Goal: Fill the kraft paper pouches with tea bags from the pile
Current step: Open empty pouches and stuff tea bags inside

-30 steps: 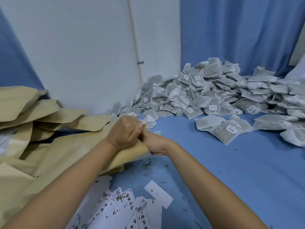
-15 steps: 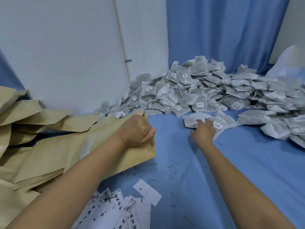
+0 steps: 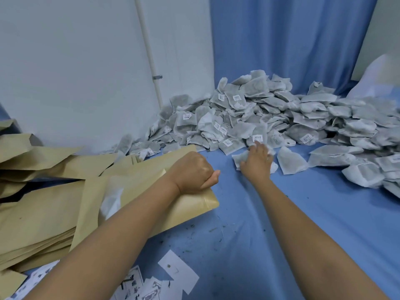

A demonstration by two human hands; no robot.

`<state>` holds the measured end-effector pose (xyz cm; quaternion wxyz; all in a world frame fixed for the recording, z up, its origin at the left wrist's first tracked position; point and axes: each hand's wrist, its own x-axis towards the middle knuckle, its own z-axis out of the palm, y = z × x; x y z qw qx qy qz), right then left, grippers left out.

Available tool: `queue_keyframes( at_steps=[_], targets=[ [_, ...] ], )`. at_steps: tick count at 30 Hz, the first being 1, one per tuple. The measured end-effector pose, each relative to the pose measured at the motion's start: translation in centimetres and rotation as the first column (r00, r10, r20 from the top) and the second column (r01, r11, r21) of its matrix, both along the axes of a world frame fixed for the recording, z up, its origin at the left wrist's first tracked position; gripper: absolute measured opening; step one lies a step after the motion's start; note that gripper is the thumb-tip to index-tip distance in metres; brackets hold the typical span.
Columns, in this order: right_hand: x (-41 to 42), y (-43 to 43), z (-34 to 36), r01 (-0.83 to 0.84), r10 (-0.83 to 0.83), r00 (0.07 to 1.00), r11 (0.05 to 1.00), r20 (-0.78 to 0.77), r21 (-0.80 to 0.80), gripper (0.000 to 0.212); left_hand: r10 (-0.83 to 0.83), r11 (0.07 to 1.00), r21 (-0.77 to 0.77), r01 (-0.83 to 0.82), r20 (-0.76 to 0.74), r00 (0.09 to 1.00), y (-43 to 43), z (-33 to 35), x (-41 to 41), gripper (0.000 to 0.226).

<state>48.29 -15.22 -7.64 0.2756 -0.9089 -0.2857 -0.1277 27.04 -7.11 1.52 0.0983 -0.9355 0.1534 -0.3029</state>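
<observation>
Left hand (image 3: 192,172): fingers curled, gripping the flat tan kraft paper pouch (image 3: 140,198) at its right end, near left. Right hand (image 3: 257,163): fingers curled on grey-white mesh tea bags (image 3: 239,159) at the near edge of the pile (image 3: 281,118). Risk: a loose grab could spill bags.

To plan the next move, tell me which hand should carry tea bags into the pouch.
Right. The right hand is grasping loose tea bags at the edge of the pile, while the left hand grips the kraft pouch.
</observation>
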Motion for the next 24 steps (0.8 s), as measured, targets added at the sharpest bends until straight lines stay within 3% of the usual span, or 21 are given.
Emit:
queue_keyframes(
  at_steps=[1,3,7,12,13,14,15,16,17,18,19,20,22,24],
  targets=[
    [0.4,0.7,-0.4,-0.025,0.017,0.995,0.997,-0.102,-0.077,0.054,0.007,1.000,-0.008,-0.007,-0.002,1.000,0.2,0.0,0.1,0.053],
    [0.6,1.6,-1.5,-0.025,0.006,0.996,0.978,-0.093,-0.206,0.062,0.014,1.000,-0.017,-0.014,-0.001,1.000,0.5,-0.1,0.3,0.054],
    [-0.1,2.1,-2.2,0.027,-0.011,0.998,0.953,0.055,-0.300,0.032,0.017,1.000,-0.014,-0.017,0.004,1.000,0.5,-0.1,0.3,0.053],
    [-2.5,0.7,-0.8,-0.121,0.113,0.992,0.979,-0.057,-0.165,0.014,0.022,1.000,0.007,-0.022,0.016,1.000,-0.2,0.5,-0.9,0.053],
    [-3.2,0.1,-0.3,-0.132,0.130,0.991,0.989,-0.045,-0.061,0.010,0.022,1.000,0.009,-0.022,0.022,1.000,-0.4,0.7,-1.2,0.053],
    [-4.2,-0.6,0.3,-0.132,0.141,0.988,0.982,-0.062,0.135,0.007,0.018,1.000,0.000,-0.018,0.022,1.000,-0.6,1.0,-1.6,0.052],
    [-5.4,-1.2,1.2,-0.113,0.179,0.975,0.909,-0.131,0.400,0.006,0.019,1.000,-0.018,-0.019,0.019,1.000,-0.8,1.3,-2.1,0.052],
    [-6.7,-1.9,2.5,-0.050,0.269,0.937,0.732,-0.222,0.679,0.007,0.028,0.999,-0.036,-0.027,0.020,0.999,-0.8,1.6,-2.7,0.051],
    [-8.1,-2.5,4.1,0.065,0.423,0.855,0.485,-0.299,0.872,0.007,0.042,0.998,-0.057,-0.041,0.022,0.999,-0.7,1.9,-3.3,0.051],
    [-9.6,-3.0,5.8,0.201,0.607,0.725,0.264,-0.325,0.943,0.006,0.059,0.996,-0.074,-0.057,0.022,0.998,-0.7,2.1,-4.0,0.052],
    [-11.0,-3.4,7.3,0.300,0.775,0.566,0.125,-0.281,0.946,0.007,0.082,0.993,-0.086,-0.080,0.021,0.996,-0.7,2.5,-4.6,0.054],
    [-12.2,-3.7,8.5,0.320,0.874,0.432,0.083,-0.223,0.944,0.008,0.118,0.990,-0.083,-0.116,0.012,0.993,-0.6,2.7,-5.2,0.059],
    [-14.9,-4.0,10.3,0.176,0.943,0.268,0.155,-0.198,0.972,0.011,0.200,0.979,-0.043,-0.200,-0.019,0.980,-0.5,3.2,-6.4,0.073],
    [-17.0,-3.9,10.9,0.005,0.931,0.252,0.271,-0.263,0.963,0.011,0.177,0.984,-0.042,-0.176,0.032,0.984,-0.9,4.0,-8.0,0.065]
  ],
)
